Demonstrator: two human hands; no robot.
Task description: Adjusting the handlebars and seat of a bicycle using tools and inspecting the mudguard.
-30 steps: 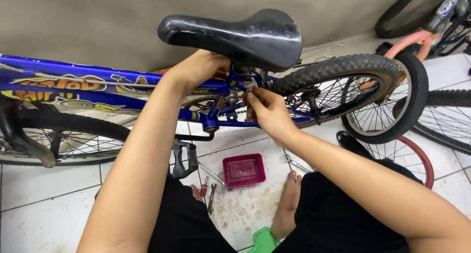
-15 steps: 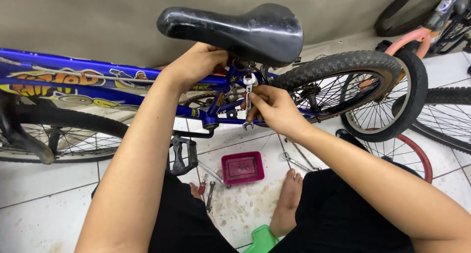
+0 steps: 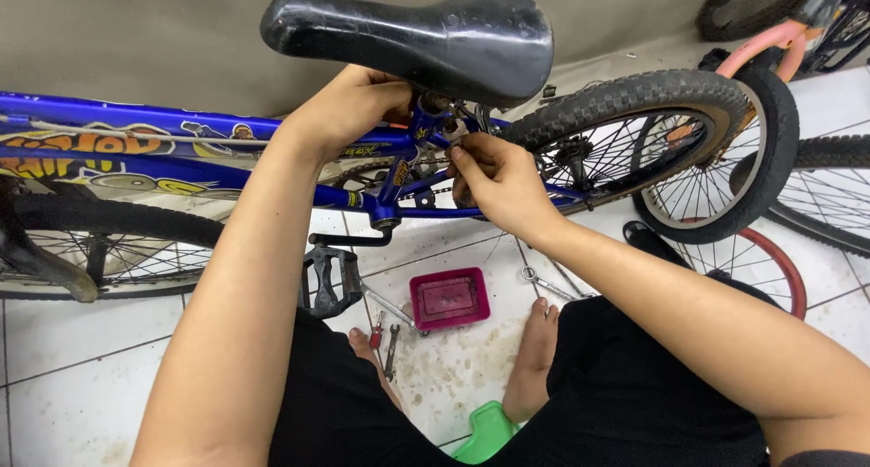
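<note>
Head view | left hand (image 3: 349,105) gripping blue bike frame (image 3: 181,127) under black saddle (image 3: 426,37), upper centre | right hand (image 3: 498,182) pinching seat clamp (image 3: 450,127) | pink tray (image 3: 449,297) sitting on floor, lower centre

Seat clamp under the black saddle (image 3: 426,37): largely hidden by the left hand (image 3: 349,105) and right hand (image 3: 498,182); whatever the right fingers pinch cannot be told. Blue bicycle frame (image 3: 136,145) and front wheel (image 3: 82,240) are cut off at the left edge. Small tools (image 3: 385,336) on the floor are too small to identify.
</note>
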